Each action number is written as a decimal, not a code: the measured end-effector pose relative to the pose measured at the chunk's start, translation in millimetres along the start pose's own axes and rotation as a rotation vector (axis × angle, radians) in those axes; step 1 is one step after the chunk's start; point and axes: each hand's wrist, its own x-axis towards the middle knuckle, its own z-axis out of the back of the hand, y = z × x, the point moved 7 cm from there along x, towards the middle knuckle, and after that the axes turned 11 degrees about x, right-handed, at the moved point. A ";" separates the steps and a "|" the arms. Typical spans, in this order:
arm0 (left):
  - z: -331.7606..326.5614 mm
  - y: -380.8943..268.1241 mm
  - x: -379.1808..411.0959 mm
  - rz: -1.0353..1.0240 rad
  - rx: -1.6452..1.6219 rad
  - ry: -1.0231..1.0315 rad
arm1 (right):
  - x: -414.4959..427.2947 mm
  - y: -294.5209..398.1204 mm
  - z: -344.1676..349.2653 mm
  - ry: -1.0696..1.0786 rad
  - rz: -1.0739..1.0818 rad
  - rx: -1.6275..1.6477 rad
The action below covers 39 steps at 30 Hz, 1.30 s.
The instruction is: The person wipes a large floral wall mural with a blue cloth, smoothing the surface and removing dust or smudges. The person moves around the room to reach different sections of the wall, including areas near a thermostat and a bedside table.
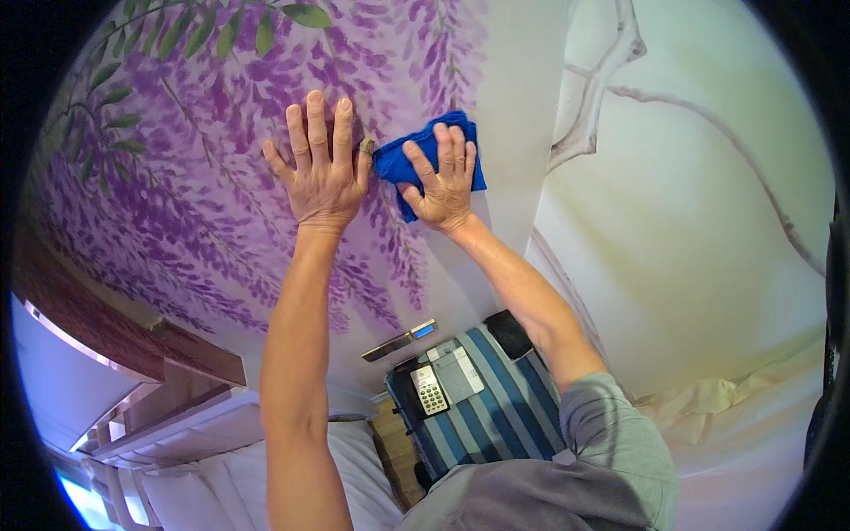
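A wall mural of hanging purple wisteria [226, 179] fills the surface in front of me. My left hand [325, 169] lies flat on it with the fingers spread and nothing held. Around the tip of its thumb is a small greenish-brown wrap, whose material I cannot make out. To the right, my right hand [446, 178] presses a folded blue cloth [405, 159] against the wall. The cloth shows beyond the fingertips and on both sides of the hand. Its left corner comes close to my left thumb; whether they touch is unclear.
Right of the corner, another wall [671, 219] bears painted branches. Below stands a striped, fabric-covered piece [491, 411] carrying a keypad device [430, 391], a flat pale item [458, 372] and a black item [509, 333]. A wall panel [388, 346] has a lit display. White bedding [362, 458] lies lower left.
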 end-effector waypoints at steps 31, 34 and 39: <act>28.9 106.0 -36.4 -0.115 0.037 -0.049 | 10.1 59.8 -31.9 -0.113 -0.021 -0.059; 26.7 113.0 -46.9 -0.115 0.036 -0.030 | 45.7 68.7 -28.6 -0.015 0.078 0.005; 25.5 107.3 -40.9 -0.127 0.064 -0.045 | 105.6 17.4 15.3 -0.235 -0.026 -0.110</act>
